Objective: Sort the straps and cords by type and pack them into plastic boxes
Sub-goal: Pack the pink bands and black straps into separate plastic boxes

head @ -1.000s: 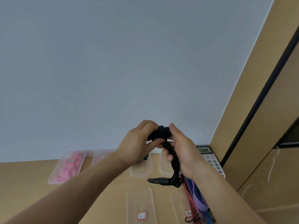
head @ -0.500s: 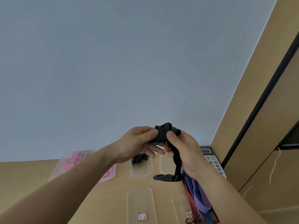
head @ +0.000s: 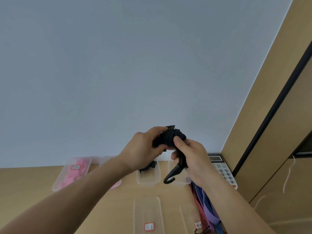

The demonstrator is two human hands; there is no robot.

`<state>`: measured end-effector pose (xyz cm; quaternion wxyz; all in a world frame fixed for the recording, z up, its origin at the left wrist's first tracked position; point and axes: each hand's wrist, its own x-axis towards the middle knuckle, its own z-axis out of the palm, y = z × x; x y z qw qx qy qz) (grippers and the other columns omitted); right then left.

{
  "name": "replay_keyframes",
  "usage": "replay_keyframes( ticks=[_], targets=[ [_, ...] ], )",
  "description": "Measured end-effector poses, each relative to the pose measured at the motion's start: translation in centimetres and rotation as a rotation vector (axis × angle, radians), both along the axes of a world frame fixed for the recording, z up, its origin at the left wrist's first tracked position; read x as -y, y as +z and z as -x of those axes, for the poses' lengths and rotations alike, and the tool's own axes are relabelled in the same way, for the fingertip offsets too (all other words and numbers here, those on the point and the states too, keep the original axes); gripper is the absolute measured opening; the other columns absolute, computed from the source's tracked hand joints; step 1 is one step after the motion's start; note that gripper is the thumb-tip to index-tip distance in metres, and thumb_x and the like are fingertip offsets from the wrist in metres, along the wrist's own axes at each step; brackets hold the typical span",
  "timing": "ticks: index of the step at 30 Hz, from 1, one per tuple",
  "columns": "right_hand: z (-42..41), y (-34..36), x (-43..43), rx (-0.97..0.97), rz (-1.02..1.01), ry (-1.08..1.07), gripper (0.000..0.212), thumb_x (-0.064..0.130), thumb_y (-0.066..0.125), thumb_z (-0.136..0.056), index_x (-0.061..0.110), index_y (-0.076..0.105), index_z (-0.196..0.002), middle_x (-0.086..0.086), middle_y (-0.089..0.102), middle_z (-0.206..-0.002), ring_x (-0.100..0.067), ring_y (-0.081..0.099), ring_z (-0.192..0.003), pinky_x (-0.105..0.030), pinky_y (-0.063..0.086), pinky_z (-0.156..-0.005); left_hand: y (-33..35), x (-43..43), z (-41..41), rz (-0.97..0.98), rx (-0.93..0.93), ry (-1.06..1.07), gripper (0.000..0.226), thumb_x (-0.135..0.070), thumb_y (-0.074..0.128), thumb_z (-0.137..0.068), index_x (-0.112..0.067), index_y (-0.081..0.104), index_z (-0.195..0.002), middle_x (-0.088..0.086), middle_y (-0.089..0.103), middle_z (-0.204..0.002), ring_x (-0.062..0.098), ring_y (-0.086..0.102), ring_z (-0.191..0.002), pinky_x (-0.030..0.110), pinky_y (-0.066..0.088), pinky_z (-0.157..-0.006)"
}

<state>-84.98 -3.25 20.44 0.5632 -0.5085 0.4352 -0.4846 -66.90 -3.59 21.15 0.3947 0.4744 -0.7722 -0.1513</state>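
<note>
A black strap (head: 168,138) is bunched into a bundle above the table, and its black hook (head: 172,174) hangs below. My left hand (head: 145,149) grips the bundle from the left. My right hand (head: 190,154) holds it from the right, thumb pressed on the bundle and fingers round the strap's tail. Below stand clear plastic boxes: one holding pink pieces (head: 72,173), one holding a black strap (head: 148,174), and an empty labelled one (head: 148,215). Red, blue and purple striped cords (head: 205,206) lie under my right forearm.
A calculator (head: 222,168) sits at the back right of the wooden table (head: 33,183), against the wall. A wooden cabinet with a dark strip (head: 276,102) rises at the right. Another clear box (head: 175,173) stands behind the hook, and one more (head: 189,220) under the cords.
Both hands have kept turning the black bundle, which is now more tightly gathered. The hanging tail is shorter, and its hook has swung from lying level to hanging down.
</note>
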Motion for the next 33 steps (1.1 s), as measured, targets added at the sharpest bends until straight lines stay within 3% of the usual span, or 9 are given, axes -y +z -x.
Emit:
replay_keyframes(
  ticks=[6,9,11,15,18,21,27,30,33],
  targets=[
    [-1.1,-0.1,0.3,-0.027,0.023,-0.065,0.036,0.048,0.062,-0.091,0.014,0.072,-0.093,-0.001,0.076,-0.091,-0.015,0.064,-0.063,-0.025,0.049,-0.055,-1.0,-0.2,1.2,0.529,0.230,0.045,0.027,-0.003,0.073,-0.083,0.002,0.068,-0.110,0.008,0.074,-0.083,0.030,0.067,-0.059,0.038,0.053,-0.044],
    [-1.2,-0.4,0.3,-0.074,0.009,-0.108,0.040,0.051,0.069,-0.083,0.011,0.072,-0.087,0.000,0.074,-0.080,-0.015,0.063,-0.059,-0.030,0.047,-0.057,-1.5,-0.1,1.6,0.573,0.254,0.042,0.024,-0.004,0.076,-0.079,-0.002,0.070,-0.102,0.002,0.071,-0.078,0.026,0.062,-0.054,0.035,0.050,-0.041],
    [-0.7,-0.6,0.5,-0.077,0.016,-0.131,0.031,0.040,0.069,-0.087,0.009,0.070,-0.083,0.001,0.068,-0.067,-0.015,0.060,-0.055,-0.029,0.045,-0.057,-1.8,0.0,1.4,0.415,0.115,0.033,0.035,-0.011,0.077,-0.077,-0.013,0.067,-0.111,-0.005,0.073,-0.083,0.018,0.067,-0.065,0.035,0.056,-0.053],
    [0.6,-0.4,0.7,-0.073,0.073,0.006,0.018,0.027,0.069,-0.088,0.009,0.072,-0.089,-0.002,0.063,-0.063,-0.017,0.055,-0.057,-0.027,0.043,-0.056,0.2,0.2,-0.2,-0.422,-0.465,-0.127,0.065,-0.040,0.068,-0.077,-0.027,0.042,-0.136,-0.011,0.070,-0.111,0.014,0.070,-0.085,0.036,0.059,-0.077],
    [0.7,-0.3,0.5,-0.110,0.066,0.195,0.023,0.026,0.071,-0.079,0.011,0.072,-0.098,-0.003,0.067,-0.073,-0.017,0.056,-0.060,-0.028,0.045,-0.058,1.3,0.7,-1.4,-0.648,-0.348,-0.333,0.054,-0.031,0.062,-0.087,-0.019,0.050,-0.138,0.004,0.067,-0.118,0.021,0.068,-0.097,0.041,0.057,-0.082],
    [0.7,-0.5,0.5,-0.134,0.074,0.256,0.028,0.024,0.070,-0.077,0.017,0.071,-0.105,-0.004,0.069,-0.082,-0.018,0.058,-0.065,-0.031,0.047,-0.065,1.5,0.7,-1.9,-0.663,-0.279,-0.434,0.039,-0.023,0.063,-0.090,-0.017,0.059,-0.128,0.008,0.068,-0.115,0.023,0.066,-0.099,0.040,0.054,-0.082],
    [-0.1,-1.5,1.2,0.026,-0.064,0.114,0.075,0.015,0.071,-0.063,0.017,0.049,-0.134,-0.005,0.059,-0.127,-0.023,0.064,-0.077,-0.034,0.050,-0.068,0.7,1.1,-1.9,-0.629,-0.360,-0.321,0.051,-0.030,0.079,-0.072,-0.012,0.055,-0.113,0.010,0.073,-0.102,0.043,0.064,-0.091,0.050,0.052,-0.086],
    [-0.5,-1.6,1.4,0.045,-0.082,0.058,0.066,0.008,0.066,-0.064,0.012,0.051,-0.128,-0.016,0.064,-0.114,-0.024,0.070,-0.079,-0.035,0.052,-0.076,0.2,1.6,-1.7,-0.495,-0.349,-0.124,0.054,-0.038,0.081,-0.064,-0.018,0.053,-0.106,0.003,0.074,-0.095,0.025,0.070,-0.080,0.038,0.057,-0.078],
    [-0.7,-1.5,1.5,-0.101,-0.074,0.049,0.060,0.010,0.073,-0.067,0.012,0.054,-0.124,-0.008,0.074,-0.097,-0.024,0.074,-0.087,-0.041,0.057,-0.088,-0.4,2.2,-2.1,-0.419,-0.364,0.048,0.054,-0.041,0.080,-0.062,-0.023,0.050,-0.103,0.003,0.068,-0.102,0.018,0.070,-0.078,0.033,0.059,-0.070]
  ],
)
